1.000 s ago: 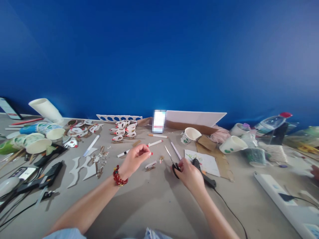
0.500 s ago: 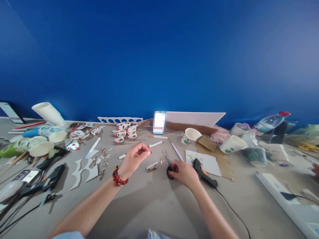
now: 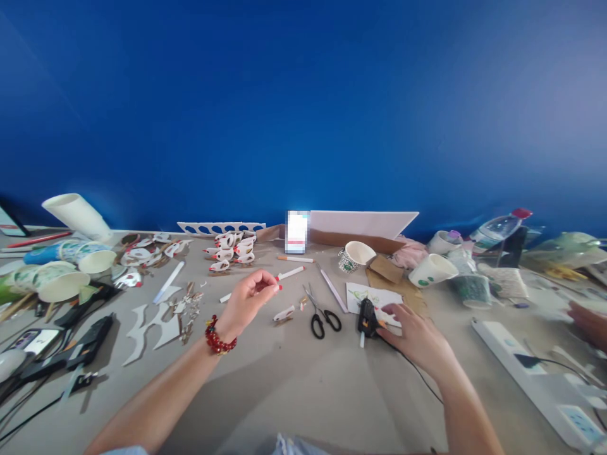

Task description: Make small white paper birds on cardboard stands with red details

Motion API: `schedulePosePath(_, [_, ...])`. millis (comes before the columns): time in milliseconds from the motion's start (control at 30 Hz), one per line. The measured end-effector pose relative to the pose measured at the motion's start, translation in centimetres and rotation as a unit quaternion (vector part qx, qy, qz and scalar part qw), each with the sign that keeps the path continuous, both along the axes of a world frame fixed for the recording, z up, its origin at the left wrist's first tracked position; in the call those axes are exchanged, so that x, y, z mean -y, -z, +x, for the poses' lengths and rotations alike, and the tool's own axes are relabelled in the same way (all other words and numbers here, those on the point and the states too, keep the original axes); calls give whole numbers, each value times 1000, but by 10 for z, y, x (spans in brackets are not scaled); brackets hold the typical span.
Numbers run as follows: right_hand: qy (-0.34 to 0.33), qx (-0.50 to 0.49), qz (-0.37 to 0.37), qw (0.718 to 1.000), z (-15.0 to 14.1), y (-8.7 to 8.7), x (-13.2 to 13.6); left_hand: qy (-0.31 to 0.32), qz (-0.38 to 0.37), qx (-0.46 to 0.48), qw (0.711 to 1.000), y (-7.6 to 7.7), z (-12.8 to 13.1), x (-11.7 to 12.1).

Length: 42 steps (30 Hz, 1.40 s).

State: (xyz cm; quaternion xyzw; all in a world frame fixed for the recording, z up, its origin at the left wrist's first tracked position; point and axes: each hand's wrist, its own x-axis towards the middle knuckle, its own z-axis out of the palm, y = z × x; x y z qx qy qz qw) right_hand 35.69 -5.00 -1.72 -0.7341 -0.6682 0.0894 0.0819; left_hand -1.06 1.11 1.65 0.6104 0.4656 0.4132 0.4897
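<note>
My left hand (image 3: 249, 302), with a red bead bracelet at the wrist, is closed in a pinch on a small red piece (image 3: 279, 287) at its fingertips. Just behind it lies a white marker with a red end (image 3: 291, 273). My right hand (image 3: 411, 330) curls its fingers on the handle side of a black hot glue gun (image 3: 365, 316), which has a glue stick poking out of its rear. Open-bladed scissors (image 3: 324, 314) lie between my hands. Close by rests a small white bird-like cutout (image 3: 284, 314) on a clothespin-like wooden base, beside tiny red and wooden bits (image 3: 302, 303).
Several finished bird-like pieces (image 3: 230, 249) stand at the back left, near foam scraps (image 3: 164, 325). Paper cups, another glue gun (image 3: 90, 338) and cables crowd the left. A power strip (image 3: 516, 373) and another person's hand (image 3: 588, 322) are at the right.
My right hand has left the scissors, which now lie on the table, and moved right onto the glue gun. The glue gun has turned. My left hand keeps its pinch.
</note>
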Motion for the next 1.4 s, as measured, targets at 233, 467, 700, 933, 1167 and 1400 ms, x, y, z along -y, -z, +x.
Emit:
schedulePosePath(233, [-42,-17,-16,999,12,32,10,-3,6,4,1000,0,1,0])
schedulePosePath(467, [-26,-83,1,996,16,28,8,0,8,5,1000,-1,1,0])
schedulePosePath(700, [70,-398,17,915,42,24,9,7,9,3,1000,-1,0,0])
schedulePosePath(933, [59,-580,45,811,5,1,4,7,21,-5,1000,3,2,-1])
schedulePosePath(1167, [-72,-714,-96,690,-78,-30,-19,-25,228,-60,971,-7,-3,1])
schedulePosePath(1400, [-117,-720,-204,653,-120,-45,-36,-9,436,-152,887,-5,-17,-3])
